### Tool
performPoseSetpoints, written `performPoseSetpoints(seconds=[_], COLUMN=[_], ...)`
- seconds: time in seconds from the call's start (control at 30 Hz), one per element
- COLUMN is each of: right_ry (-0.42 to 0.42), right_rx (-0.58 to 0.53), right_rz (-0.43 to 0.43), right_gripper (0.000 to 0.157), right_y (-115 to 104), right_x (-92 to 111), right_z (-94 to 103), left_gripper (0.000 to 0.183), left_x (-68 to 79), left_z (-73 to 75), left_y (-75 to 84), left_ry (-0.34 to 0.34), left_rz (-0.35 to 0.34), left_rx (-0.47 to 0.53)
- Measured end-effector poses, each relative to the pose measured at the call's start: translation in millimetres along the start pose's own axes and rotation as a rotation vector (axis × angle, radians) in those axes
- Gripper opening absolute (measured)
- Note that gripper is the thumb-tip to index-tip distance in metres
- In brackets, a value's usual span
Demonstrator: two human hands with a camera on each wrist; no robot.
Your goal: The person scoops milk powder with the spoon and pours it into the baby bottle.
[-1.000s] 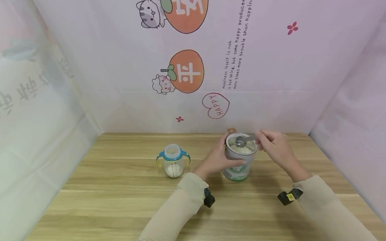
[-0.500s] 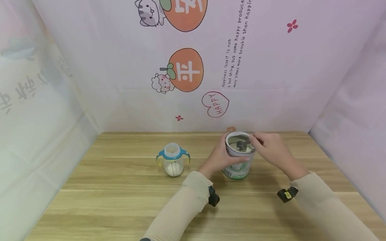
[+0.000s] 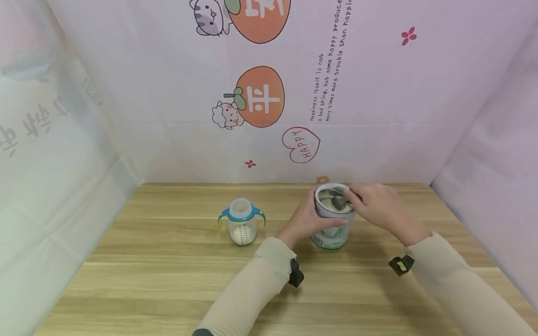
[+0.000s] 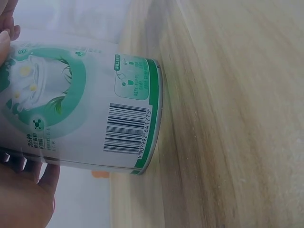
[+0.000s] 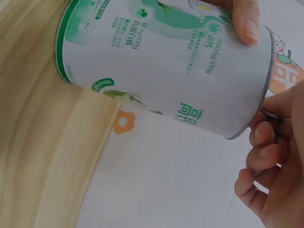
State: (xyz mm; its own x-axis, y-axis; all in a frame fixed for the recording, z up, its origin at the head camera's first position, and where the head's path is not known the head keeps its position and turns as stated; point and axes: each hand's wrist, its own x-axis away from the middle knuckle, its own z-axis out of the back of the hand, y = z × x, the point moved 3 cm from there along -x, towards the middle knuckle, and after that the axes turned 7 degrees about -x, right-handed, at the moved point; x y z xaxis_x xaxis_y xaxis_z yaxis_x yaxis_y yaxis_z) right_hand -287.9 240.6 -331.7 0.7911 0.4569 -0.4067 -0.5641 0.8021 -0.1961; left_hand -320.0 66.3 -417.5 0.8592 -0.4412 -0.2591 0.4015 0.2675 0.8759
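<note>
My left hand (image 3: 305, 221) grips the side of a white and green milk powder can (image 3: 331, 240), its fingers and thumb wrapped around it near the top. The can stands upright and open on the table, with pale powder inside. My right hand (image 3: 382, 208) is at the can's right rim, pinching the handle of a metal measuring spoon (image 3: 339, 201) whose bowl is down inside the can. In the right wrist view, the thumb and fingers hold the handle right at the rim; the can (image 5: 156, 71) hides the bowl. A barcode shows low on the can (image 4: 95, 95) in the left wrist view.
To the left of the can stands an uncapped baby bottle (image 3: 242, 234) with blue-and-yellow handles and white powder in it. The wooden table (image 3: 164, 277) ends at a printed cloth backdrop (image 3: 365, 152), with cloth walls on both sides.
The spoon has gone from the can's mouth down into the can, and my right hand has moved in to the rim. The left hand keeps its grip; the bottle has stayed put.
</note>
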Motion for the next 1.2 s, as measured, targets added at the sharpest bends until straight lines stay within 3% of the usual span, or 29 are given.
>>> performPoseSetpoints(seconds=[0.23,0.47,0.73,1.2], right_ry=[-0.091,-0.269,-0.378,-0.349], right_rx=[0.034,-0.001,-0.072,-0.309], right_rz=[0.070,0.004,-0.049,-0.148], right_gripper=[0.033,0.024,0.023,0.030], right_y=[-7,-9,-13,-7], right_x=[-8,-15,-20,-19], right_z=[6.4,6.1,1.4,1.1], left_gripper=[0.103,0.101,0.101,0.100], left_x=[0.8,2.9,3.9,3.1], left_z=[0.9,1.2,-0.1,-1.6], left_y=[2.2,4.4,4.0,-0.1], left_ry=[0.006,0.000,-0.003,0.006], left_rz=[-0.001,0.008,0.034,0.021], left_rx=[0.015,0.025,0.010,0.016])
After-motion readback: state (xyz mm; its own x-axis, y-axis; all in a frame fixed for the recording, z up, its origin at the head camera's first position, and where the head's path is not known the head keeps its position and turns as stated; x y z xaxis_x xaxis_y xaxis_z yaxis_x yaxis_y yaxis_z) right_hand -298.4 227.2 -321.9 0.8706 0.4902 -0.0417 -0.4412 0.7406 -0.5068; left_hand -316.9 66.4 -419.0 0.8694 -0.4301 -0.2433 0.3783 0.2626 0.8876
